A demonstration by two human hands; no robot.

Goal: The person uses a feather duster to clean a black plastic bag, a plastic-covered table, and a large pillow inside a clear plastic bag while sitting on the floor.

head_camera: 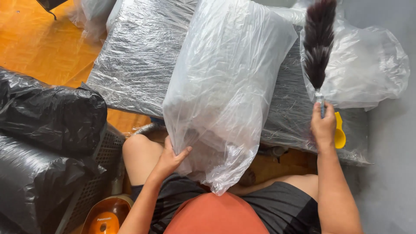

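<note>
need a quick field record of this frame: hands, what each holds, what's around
view: head camera looking down, person seated
left hand: grips the lower edge of a clear plastic bag, which stands tilted against the knees
right hand: closed around the handle of a feather duster, feathers pointing up
yellow handle end: sticks out below the right hand
wrapped slab: grey, under clear film, behind the bag
black bags: stacked at left
floor: orange wood

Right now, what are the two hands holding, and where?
Left hand grips the clear plastic bag at its lower edge; right hand holds the feather duster by its handle.
</note>
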